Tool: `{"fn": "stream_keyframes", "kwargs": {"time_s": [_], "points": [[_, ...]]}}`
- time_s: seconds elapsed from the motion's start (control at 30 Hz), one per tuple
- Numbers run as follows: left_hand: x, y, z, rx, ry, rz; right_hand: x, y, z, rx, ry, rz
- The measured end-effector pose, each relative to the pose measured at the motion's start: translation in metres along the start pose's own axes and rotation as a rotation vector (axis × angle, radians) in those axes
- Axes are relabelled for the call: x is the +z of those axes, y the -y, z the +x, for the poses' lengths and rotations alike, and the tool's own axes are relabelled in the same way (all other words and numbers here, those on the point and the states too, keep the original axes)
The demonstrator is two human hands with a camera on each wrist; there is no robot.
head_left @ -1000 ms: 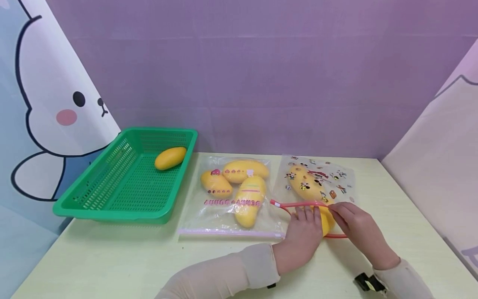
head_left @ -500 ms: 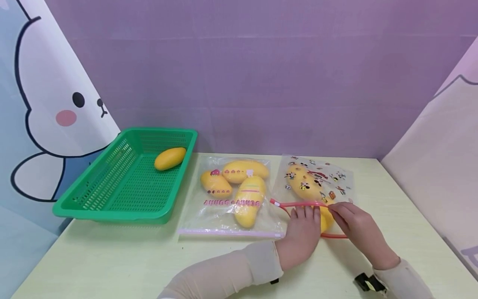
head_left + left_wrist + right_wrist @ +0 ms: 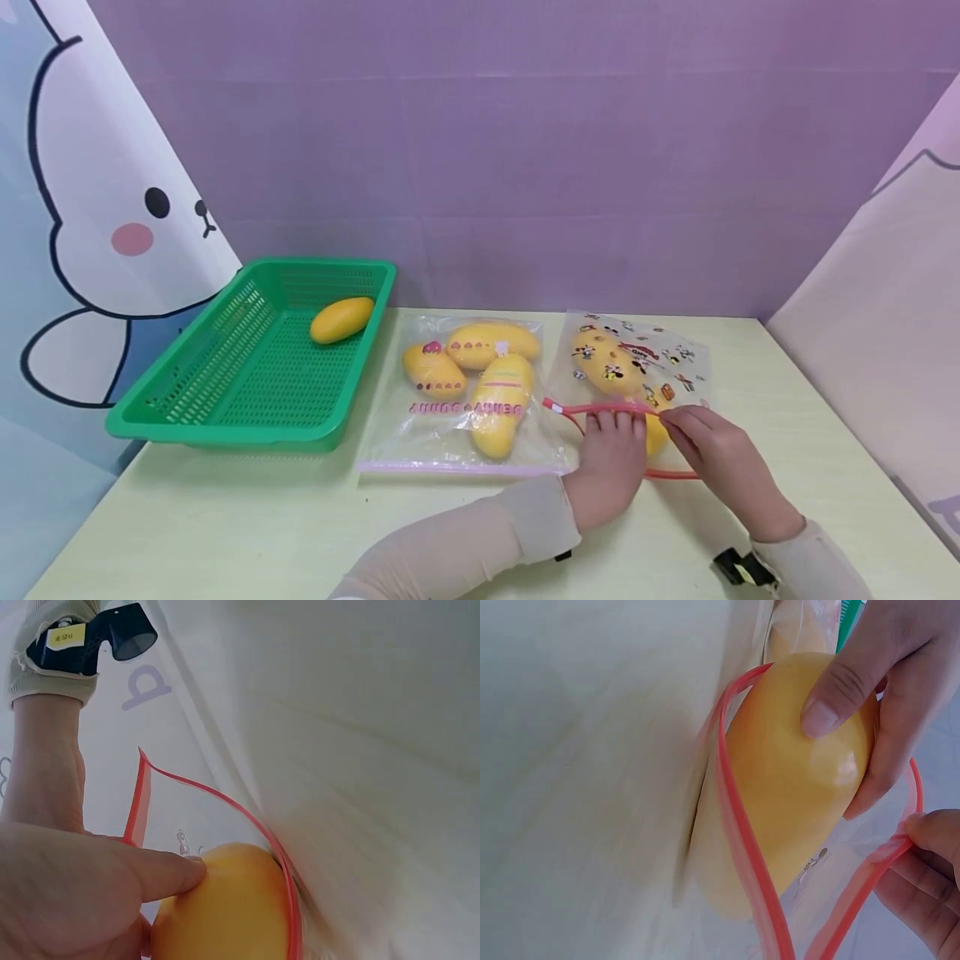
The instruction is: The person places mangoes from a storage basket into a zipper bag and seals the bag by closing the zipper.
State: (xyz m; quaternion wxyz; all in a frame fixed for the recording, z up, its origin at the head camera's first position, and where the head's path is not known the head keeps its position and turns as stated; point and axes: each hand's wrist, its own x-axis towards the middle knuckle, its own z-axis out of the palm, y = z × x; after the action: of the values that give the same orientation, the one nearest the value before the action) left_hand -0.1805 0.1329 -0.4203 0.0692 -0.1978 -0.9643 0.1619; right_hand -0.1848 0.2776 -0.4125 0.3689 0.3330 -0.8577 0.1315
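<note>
My left hand (image 3: 615,475) grips a yellow mango (image 3: 795,780) in the mouth of a clear printed zip bag (image 3: 693,379). Its thumb lies on top of the fruit in the right wrist view, with fingers along the far side. My right hand (image 3: 716,454) pinches the bag's upper red zip edge (image 3: 855,896) and holds it raised, so the mouth gapes. The lower red edge (image 3: 247,814) lies beneath the mango. Deeper inside the same bag rests another mango (image 3: 603,362), seen through the printed plastic.
Left of this bag lies a second clear bag (image 3: 397,433) with a pink zip edge and three mangoes inside. A green basket (image 3: 225,432) stands further left with one mango (image 3: 342,320) in it. A purple cloth wall (image 3: 480,167) rises behind the table (image 3: 247,533).
My left hand has pushed the mango slightly further into the bag. The mango deeper inside has shifted a little to the left. My right hand keeps its place on the red edge.
</note>
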Motion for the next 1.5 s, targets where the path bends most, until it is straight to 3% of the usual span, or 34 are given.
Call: {"fn": "stream_keyframes", "kwargs": {"time_s": [0.23,0.63,1.1,1.33,1.5], "points": [[0.001,0.0,0.006,0.003,-0.002,0.017,-0.002,0.001,-0.001,0.021,0.018,-0.011],[0.0,0.001,0.013,-0.03,0.074,0.006,-0.002,0.003,0.0,0.023,0.031,-0.006],[0.005,0.002,0.022,-0.07,0.068,-0.009,0.0,0.002,0.001,-0.009,0.001,-0.003],[0.006,0.001,0.025,-0.088,0.027,-0.016,0.0,0.002,0.0,-0.016,-0.005,-0.006],[0.004,0.003,0.028,-0.093,0.07,-0.055,0.0,0.001,0.0,-0.008,0.009,-0.004]]}}
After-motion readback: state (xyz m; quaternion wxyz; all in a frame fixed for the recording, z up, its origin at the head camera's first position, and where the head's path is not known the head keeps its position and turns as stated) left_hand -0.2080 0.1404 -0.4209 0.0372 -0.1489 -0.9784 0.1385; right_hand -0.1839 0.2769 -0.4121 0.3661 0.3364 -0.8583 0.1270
